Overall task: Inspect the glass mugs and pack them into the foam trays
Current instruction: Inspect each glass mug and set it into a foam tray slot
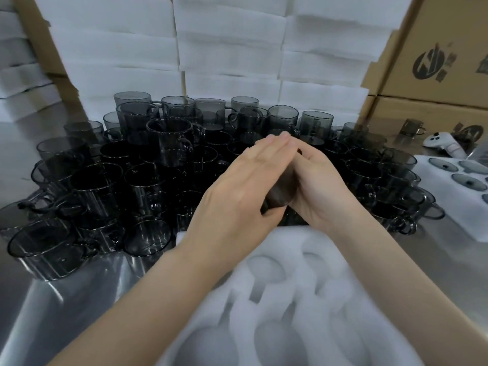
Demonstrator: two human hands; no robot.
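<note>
A dark smoked-glass mug [279,192] is held between both my hands, above the far edge of a white foam tray [351,262]. My left hand [243,186] lies over the mug with straight fingers and its thumb tucked under the mug's lower end. From the right, my right hand [323,186] wraps its fingers round the mug. Most of the mug is hidden by the hands. The tray's round cavities in front of me are empty. Behind the hands, several more dark glass mugs [158,165] stand crowded and stacked.
A second foam tray [433,207] at the right holds several mugs. Stacks of white foam sheets [227,48] rise at the back and cardboard boxes [435,48] at the right. A white controller [441,143] lies on the steel table [66,313].
</note>
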